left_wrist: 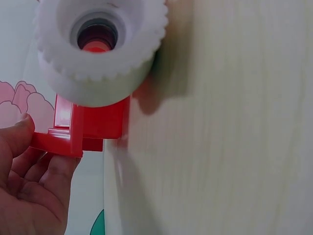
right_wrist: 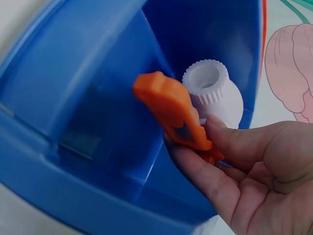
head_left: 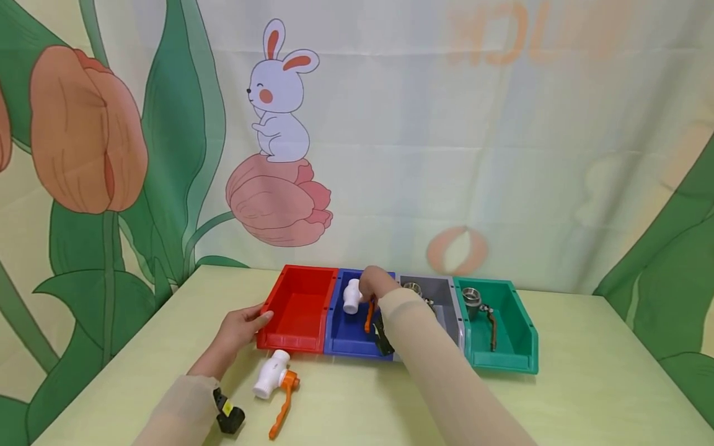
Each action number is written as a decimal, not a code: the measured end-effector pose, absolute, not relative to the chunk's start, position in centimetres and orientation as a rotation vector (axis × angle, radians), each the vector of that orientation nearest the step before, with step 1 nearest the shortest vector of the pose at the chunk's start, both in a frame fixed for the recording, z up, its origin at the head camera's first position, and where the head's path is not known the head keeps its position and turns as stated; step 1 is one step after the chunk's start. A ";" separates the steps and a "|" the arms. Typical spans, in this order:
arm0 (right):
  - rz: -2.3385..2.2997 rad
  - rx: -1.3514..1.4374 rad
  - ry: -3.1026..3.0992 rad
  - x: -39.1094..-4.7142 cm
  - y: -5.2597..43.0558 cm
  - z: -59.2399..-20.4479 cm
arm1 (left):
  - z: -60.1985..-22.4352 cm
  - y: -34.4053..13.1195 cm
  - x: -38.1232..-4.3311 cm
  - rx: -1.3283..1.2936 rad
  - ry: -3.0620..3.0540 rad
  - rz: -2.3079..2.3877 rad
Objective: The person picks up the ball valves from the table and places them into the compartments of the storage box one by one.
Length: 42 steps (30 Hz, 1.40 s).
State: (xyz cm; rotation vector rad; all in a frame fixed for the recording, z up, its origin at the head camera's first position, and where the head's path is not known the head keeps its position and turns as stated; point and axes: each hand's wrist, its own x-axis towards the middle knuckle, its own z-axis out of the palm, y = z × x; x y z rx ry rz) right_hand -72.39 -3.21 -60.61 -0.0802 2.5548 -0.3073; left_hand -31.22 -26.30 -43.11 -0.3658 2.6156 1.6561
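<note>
In the head view my left hand (head_left: 237, 333) pinches the left side wall of a red bin (head_left: 298, 342). The left wrist view shows the thumb on one face of that wall and curled fingers on the other. My right hand (head_left: 377, 282) reaches into the blue bin (head_left: 357, 348) beside it. There it grips the orange lever of a white plastic ball valve (right_wrist: 222, 105), thumb and fingers around the handle (right_wrist: 173, 110). On the table in front of the red bin lies another white ball valve (head_left: 272, 373) with an orange lever (head_left: 283, 406).
Right of the blue bin stand a grey bin (head_left: 446, 303), partly behind my right forearm, and a green bin (head_left: 527, 334). Metal parts show in the grey one; a metal valve (head_left: 471, 300) with a brownish lever is in the green one. A printed curtain (head_left: 379, 155) hangs behind the table.
</note>
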 end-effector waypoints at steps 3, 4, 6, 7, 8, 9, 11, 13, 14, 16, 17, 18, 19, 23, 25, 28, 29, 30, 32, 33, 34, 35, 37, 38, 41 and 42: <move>-0.160 -0.140 2.569 -75.7 -3.7 -63.7 | -43.1 -26.3 -31.2 -0.345 2.620 1.663; -0.081 -0.174 2.575 -76.1 -3.8 -63.9 | -43.1 -26.4 -31.2 -0.341 2.620 1.664; 0.051 -0.236 2.606 -75.5 -3.8 -63.3 | -43.0 -26.4 -31.2 -0.333 2.623 1.664; 0.069 -0.244 2.619 -74.5 -3.8 -62.5 | -43.0 -26.4 -31.2 -0.329 2.625 1.664; 0.103 -0.266 2.637 -73.1 -3.8 -61.2 | -42.9 -26.5 -31.2 -0.327 2.628 1.664; 0.053 -0.240 2.644 -71.5 -3.7 -60.0 | -42.9 -26.5 -31.3 -0.327 2.629 1.664; -0.042 -0.202 2.665 -67.2 -3.5 -56.7 | -42.9 -26.6 -31.3 -0.333 2.632 1.662; -0.226 -0.146 2.633 -62.2 -3.1 -52.8 | -42.9 -26.5 -31.3 -0.335 2.631 1.664; -0.301 -0.123 2.609 -60.0 -2.9 -51.1 | -42.9 -26.6 -31.3 -0.339 2.630 1.666; -0.409 -0.093 2.568 -56.4 -2.6 -48.1 | -43.0 -26.5 -31.2 -0.345 2.629 1.666; -0.402 -0.108 2.574 -55.4 -2.5 -47.2 | -43.0 -26.5 -31.2 -0.340 2.630 1.666; -0.427 -0.101 2.571 -54.7 -2.4 -46.6 | -43.1 -26.5 -31.2 -0.339 2.629 1.667; -0.428 -0.097 2.572 -54.4 -2.4 -46.4 | -43.1 -26.5 -31.2 -0.339 2.629 1.667; -0.291 -0.122 2.636 -56.6 -2.6 -48.4 | -43.1 -26.4 -31.2 -0.328 2.636 1.666; -0.343 -0.067 2.576 -57.7 -2.6 -49.5 | -43.1 -26.3 -31.2 -0.331 2.644 1.664; -0.192 -0.103 2.583 -60.2 -2.8 -51.9 | -43.2 -26.2 -31.2 -0.342 2.641 1.665; -0.134 -0.129 2.576 -60.5 -2.8 -52.3 | -43.3 -26.2 -31.3 -0.348 2.640 1.666; -0.108 -0.140 2.564 -60.9 -2.9 -52.6 | -43.4 -26.2 -31.3 -0.351 2.635 1.670; 0.064 -0.218 2.588 -61.5 -3.1 -53.1 | -43.4 -26.2 -31.2 -0.358 2.628 1.675; 0.110 -0.249 2.592 -61.6 -3.2 -53.1 | -43.5 -26.2 -31.2 -0.362 2.626 1.677; 0.171 -0.284 2.597 -61.6 -3.2 -53.1 | -43.5 -26.2 -31.2 -0.363 2.626 1.679; 0.103 -0.254 2.586 -61.7 -3.2 -53.3 | -43.5 -26.3 -31.2 -0.366 2.627 1.682; 0.161 -0.273 2.582 -62.6 -3.4 -54.0 | -43.4 -26.4 -31.2 -0.370 2.629 1.680; 0.171 -0.275 2.589 -63.3 -3.5 -54.7 | -43.4 -26.4 -31.2 -0.373 2.629 1.679; 0.245 -0.281 2.567 -67.3 -4.1 -58.0 | -43.4 -26.5 -31.2 -0.376 2.633 1.675; 0.359 -0.325 2.555 -69.2 -4.4 -59.4 | -43.3 -26.6 -31.1 -0.373 2.635 1.673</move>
